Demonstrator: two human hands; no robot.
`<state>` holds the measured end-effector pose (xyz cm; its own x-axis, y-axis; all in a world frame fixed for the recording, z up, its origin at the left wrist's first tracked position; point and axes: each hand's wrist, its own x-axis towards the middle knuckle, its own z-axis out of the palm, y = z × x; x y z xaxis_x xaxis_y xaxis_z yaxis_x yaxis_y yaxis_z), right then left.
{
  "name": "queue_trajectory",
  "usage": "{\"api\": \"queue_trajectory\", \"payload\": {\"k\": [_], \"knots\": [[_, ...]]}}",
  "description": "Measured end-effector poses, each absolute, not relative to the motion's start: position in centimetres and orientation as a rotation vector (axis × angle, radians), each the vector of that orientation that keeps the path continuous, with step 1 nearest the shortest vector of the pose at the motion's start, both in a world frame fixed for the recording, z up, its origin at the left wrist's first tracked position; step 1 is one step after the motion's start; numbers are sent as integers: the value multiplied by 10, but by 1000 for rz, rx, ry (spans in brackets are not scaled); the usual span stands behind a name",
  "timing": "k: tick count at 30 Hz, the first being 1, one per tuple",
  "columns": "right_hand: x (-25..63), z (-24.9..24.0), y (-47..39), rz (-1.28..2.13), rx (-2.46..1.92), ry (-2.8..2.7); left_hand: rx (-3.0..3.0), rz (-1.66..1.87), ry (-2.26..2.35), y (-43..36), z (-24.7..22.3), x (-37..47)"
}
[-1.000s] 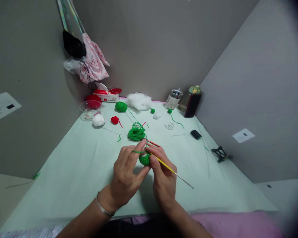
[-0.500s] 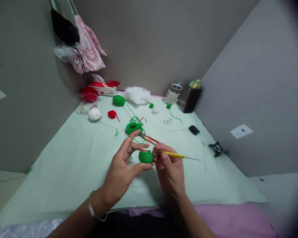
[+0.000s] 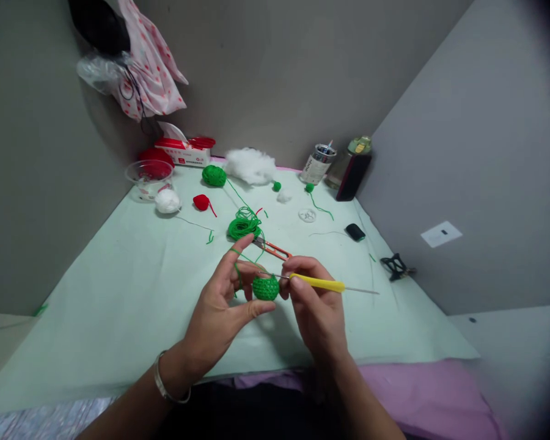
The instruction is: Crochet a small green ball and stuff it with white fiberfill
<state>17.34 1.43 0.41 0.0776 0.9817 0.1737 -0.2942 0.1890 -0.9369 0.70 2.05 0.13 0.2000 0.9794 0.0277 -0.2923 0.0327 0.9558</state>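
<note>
My left hand [image 3: 220, 311] pinches a small round green crochet piece [image 3: 266, 288] between thumb and fingers, with green yarn looped over its raised index finger. In my right hand [image 3: 318, 311] is a crochet hook [image 3: 321, 283] with a yellow handle, its metal tip lying at the top edge of the piece. The fingertips of the right hand are close against the piece's right side. Behind the hands lies a loose coil of green yarn [image 3: 242, 228], and orange thread snips [image 3: 275, 249] rest beside it.
Farther back are a green yarn ball [image 3: 214, 176], white stuffing [image 3: 250, 166], a red ball [image 3: 201, 202], a white ball [image 3: 167, 201] and a clear plastic tub [image 3: 150, 180]. A can [image 3: 318, 165] and a bottle [image 3: 358, 146] stand at the back right. A black clip [image 3: 396, 267] lies at right.
The whole view has shifted slightly, so the table things appear higher and a little to the left. The yellow handle shows more fully now, and the hook has moved slightly relative to the green piece.
</note>
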Motion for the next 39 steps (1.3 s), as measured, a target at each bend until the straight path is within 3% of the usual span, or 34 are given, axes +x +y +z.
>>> {"api": "queue_trajectory", "payload": {"k": [5, 15, 27, 39], "knots": [[175, -2, 14, 957, -852, -1245, 1150, 1164, 945, 22, 5, 3], [175, 6, 20, 1223, -766, -985, 1231, 1142, 949, 18, 7, 5], [194, 7, 21, 1227, -720, -1196, 1383, 1127, 956, 19, 4, -1], [205, 21, 15, 918, -761, -1729, 1666, 1063, 1048, 19, 7, -11]]}}
